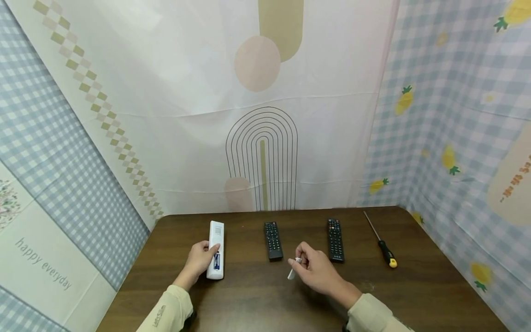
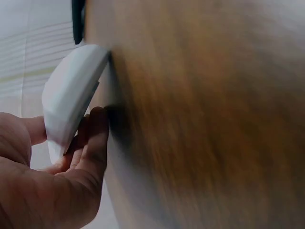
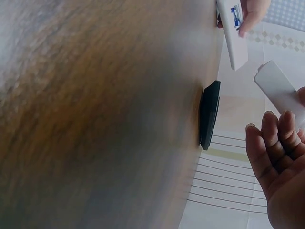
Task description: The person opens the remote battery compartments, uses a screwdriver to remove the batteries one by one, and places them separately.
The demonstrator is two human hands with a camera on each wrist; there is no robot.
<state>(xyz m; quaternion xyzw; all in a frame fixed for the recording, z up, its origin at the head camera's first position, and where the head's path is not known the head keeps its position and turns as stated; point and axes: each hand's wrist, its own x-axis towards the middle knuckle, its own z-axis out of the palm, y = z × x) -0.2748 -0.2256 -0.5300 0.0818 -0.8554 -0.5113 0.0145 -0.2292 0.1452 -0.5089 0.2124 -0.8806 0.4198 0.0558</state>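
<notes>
A white remote [image 1: 216, 250] lies face down on the brown table [image 1: 257, 299] with its battery bay uncovered and a blue-labelled battery [image 1: 216, 261] showing. My left hand [image 1: 198, 262] grips its near end, thumb on top; the left wrist view shows the white remote [image 2: 71, 98] between my fingers [image 2: 90, 143]. My right hand [image 1: 316, 269] holds a small white battery cover [image 1: 293, 269] in its fingertips, just above the table. The right wrist view shows that battery cover [image 3: 280, 90], my fingers [image 3: 274, 143], and the white remote [image 3: 232, 33] beyond.
Two black remotes lie at the table's back: one in the middle [image 1: 273, 240], also in the right wrist view [image 3: 209, 113], and one further right [image 1: 335, 240]. A screwdriver with a yellow-black handle [image 1: 381, 243] lies at the right. Patterned cloth walls [image 1: 265, 115] enclose three sides.
</notes>
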